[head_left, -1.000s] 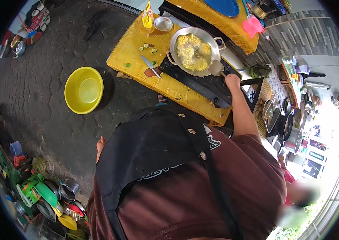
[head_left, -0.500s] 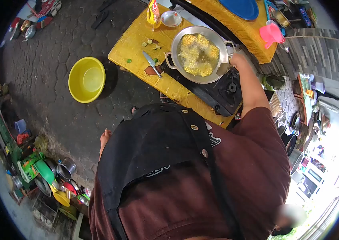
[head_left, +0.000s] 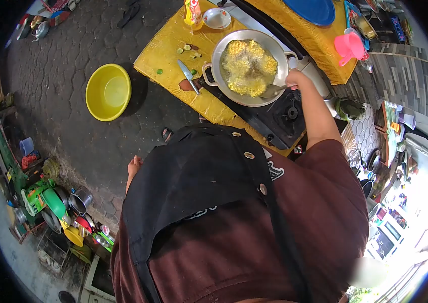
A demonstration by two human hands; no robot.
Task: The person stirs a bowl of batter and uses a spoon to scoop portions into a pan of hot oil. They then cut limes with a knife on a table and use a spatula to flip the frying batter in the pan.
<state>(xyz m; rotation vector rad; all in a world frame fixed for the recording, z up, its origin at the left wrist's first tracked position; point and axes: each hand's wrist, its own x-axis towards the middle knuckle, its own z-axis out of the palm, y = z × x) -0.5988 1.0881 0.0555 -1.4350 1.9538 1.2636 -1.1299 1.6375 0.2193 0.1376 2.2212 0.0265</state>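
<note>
My right hand (head_left: 293, 80) is closed around the handle of a spatula (head_left: 273, 91), whose blade dips in at the right side of a wide two-handled metal wok (head_left: 258, 101). Inside the wok, yellow corn fritters (head_left: 251, 87) bubble in oil. The wok sits over a black gas stove (head_left: 280, 118). My left hand (head_left: 134, 164) hangs low beside my black apron, its fingers curled in, with no object visible in it. A knife (head_left: 188, 76) and cut limes (head_left: 187, 47) lie on the yellow-covered table left of the wok.
A small bowl (head_left: 217, 18) and a yellow packet (head_left: 193, 14) stand at the table's far end. On the paved floor sits a yellow basin (head_left: 108, 92). A pink dipper (head_left: 350, 46) and blue tray (head_left: 313, 11) rest on another table. Pots and dishes (head_left: 81, 199) crowd the lower left.
The spatula blade has moved left and slightly down from the wok's right rim, in beside the fritters. My left hand stays hanging at my side. The whole view has shifted slightly.
</note>
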